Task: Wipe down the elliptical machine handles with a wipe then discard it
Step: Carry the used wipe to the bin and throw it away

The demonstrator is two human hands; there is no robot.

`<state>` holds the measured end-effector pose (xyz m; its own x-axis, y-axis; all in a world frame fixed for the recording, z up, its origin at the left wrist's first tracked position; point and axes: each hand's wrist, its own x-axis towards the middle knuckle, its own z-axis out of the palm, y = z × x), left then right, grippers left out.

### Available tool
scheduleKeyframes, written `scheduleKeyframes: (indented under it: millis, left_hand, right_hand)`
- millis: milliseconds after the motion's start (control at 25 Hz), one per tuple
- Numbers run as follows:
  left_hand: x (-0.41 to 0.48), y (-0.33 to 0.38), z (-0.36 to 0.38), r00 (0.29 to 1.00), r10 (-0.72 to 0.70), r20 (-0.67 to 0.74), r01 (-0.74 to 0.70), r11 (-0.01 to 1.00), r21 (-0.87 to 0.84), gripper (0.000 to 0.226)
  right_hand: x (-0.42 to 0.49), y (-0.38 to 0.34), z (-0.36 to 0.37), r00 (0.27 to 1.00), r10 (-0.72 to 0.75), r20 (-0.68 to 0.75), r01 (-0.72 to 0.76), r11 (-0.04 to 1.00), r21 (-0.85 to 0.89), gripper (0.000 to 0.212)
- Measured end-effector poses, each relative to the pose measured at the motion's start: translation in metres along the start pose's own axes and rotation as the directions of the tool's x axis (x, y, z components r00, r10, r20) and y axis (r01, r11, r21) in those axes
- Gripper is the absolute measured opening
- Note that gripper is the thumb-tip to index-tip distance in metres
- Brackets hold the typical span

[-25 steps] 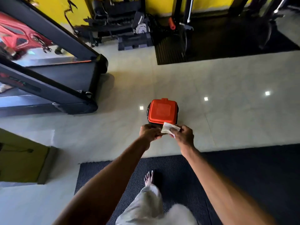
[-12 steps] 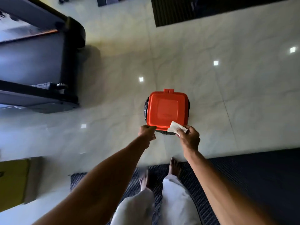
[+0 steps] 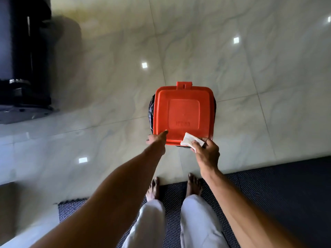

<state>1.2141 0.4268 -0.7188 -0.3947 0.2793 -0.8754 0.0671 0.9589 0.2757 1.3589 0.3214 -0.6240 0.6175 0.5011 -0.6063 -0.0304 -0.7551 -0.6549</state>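
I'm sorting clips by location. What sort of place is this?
Likely a gym or home workout room: a black rubber mat underfoot, the black base of an exercise machine on glossy tiles, and a wipe in the right hand by a red-lidded bin.

Fingertips of left hand beneath red lid; dark machine edge-cropped.

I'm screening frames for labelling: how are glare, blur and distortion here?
Head view: square light glints on the glossy floor; wide-angle bending toward the edges; left hand slightly blurred; red bin lid and wipe sharp; black machine at left lost in shadow.
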Motion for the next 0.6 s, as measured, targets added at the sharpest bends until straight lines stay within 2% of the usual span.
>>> scheduleKeyframes:
  millis: [80, 160, 240, 400, 520, 600]
  left_hand:
    - [-0.002, 0.007, -0.001, 0.998, -0.048, -0.028, 0.046, 0.995, -0.093, 0.089]
    - [-0.017, 0.015, -0.006, 0.997, -0.074, 0.001, 0.073, 0.987, -0.14, 0.075]
    - [-0.014, 0.015, -0.006, 0.997, -0.07, 0.036, 0.074, 0.989, -0.124, 0.069]
    - [-0.025, 0.016, -0.018, 0.998, -0.07, -0.007, 0.069, 0.994, -0.084, 0.068]
    - [-0.045, 0.029, -0.033, 1.0, -0.028, 0.005, 0.028, 0.998, -0.056, 0.062]
    - [-0.06, 0.041, -0.043, 0.999, 0.048, 0.009, -0.048, 0.998, -0.033, 0.053]
  right_hand:
    - [0.002, 0.003, 0.002, 1.0, 0.023, -0.002, -0.023, 1.0, 0.001, 0.026]
    - [0.003, 0.003, 0.003, 1.0, 0.03, 0.001, -0.03, 1.0, 0.005, 0.028]
    - [0.006, 0.001, 0.006, 1.0, 0.027, -0.003, -0.027, 0.999, 0.016, 0.028]
    - [-0.001, -0.009, 0.004, 1.0, 0.019, -0.013, -0.018, 0.999, 0.028, 0.021]
    - [-0.015, -0.024, -0.004, 0.999, 0.007, -0.032, -0.005, 0.999, 0.036, 0.018]
    - [-0.026, -0.039, -0.01, 0.999, 0.013, -0.049, -0.009, 0.997, 0.08, 0.018]
